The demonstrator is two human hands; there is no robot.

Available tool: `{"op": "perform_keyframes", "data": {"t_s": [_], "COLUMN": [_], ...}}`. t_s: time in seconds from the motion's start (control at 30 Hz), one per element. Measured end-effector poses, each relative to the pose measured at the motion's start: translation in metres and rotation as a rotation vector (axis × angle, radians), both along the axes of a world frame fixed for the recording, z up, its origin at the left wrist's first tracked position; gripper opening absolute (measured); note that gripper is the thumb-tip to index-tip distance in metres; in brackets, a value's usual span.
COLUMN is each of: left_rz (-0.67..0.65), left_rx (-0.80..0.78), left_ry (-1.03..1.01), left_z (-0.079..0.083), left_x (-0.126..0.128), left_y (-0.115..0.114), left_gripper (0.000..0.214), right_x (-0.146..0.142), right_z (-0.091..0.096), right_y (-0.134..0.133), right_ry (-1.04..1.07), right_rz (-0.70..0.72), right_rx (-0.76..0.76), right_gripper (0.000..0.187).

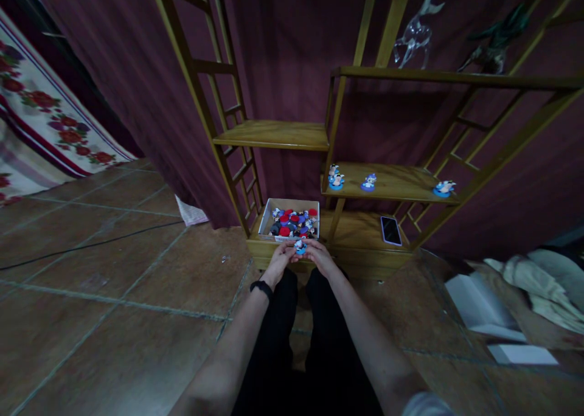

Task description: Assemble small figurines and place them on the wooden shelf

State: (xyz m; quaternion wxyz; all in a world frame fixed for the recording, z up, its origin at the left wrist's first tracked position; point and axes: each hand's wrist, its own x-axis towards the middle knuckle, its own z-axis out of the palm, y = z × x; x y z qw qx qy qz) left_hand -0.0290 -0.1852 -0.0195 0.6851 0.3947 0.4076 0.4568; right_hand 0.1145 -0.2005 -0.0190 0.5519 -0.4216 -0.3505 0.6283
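Observation:
A small figurine with a blue base (300,247) is held between my two hands, just in front of the box. My left hand (283,256) closes on its left side, and my right hand (318,253) grips it from the right. Behind them an open white box (266,216) stands on the low shelf, filled with several small figurines in red, purple, grey and white. On the middle shelf (396,179) stand a pair of blue-based figurines (336,180) at the left, a purple one (368,182), and another blue-based one (444,188) at the right.
A phone or tablet (391,230) lies on the low shelf. A glass deer (414,39) and a dark green statue (495,42) stand on the upper shelf. White box pieces (483,306) and cloth (542,288) lie at right. A black cable (100,241) crosses the tiled floor.

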Motion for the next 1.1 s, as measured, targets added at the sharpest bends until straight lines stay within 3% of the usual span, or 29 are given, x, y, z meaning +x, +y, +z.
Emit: {"op": "perform_keyframes", "data": {"t_s": [0.17, 0.37, 0.53, 0.83, 1.1], "left_rz": [-0.056, 0.031, -0.005, -0.045, 0.068], "left_rx": [-0.037, -0.053, -0.048, -0.028, -0.084], "left_ry": [0.005, 0.020, 0.053, 0.106, -0.003], "left_z": [0.001, 0.006, 0.010, 0.005, 0.005], "left_x": [0.000, 0.001, 0.002, 0.002, 0.001], "left_y": [0.003, -0.001, -0.005, 0.000, 0.000], "left_gripper": [0.029, 0.031, 0.035, 0.017, 0.014], "right_x": [0.000, -0.002, -0.003, 0.000, -0.002], "right_z": [-0.002, -0.009, -0.014, -0.019, -0.011], "right_y": [0.001, 0.004, 0.007, 0.012, 0.005], "right_ry": [-0.020, -0.045, -0.120, -0.187, -0.150], "right_rz": [-0.034, 0.006, -0.017, -0.025, 0.032], "right_rx": [0.000, 0.020, 0.038, 0.012, -0.002], "right_gripper": [0.034, 0.034, 0.031, 0.027, 0.036]}}
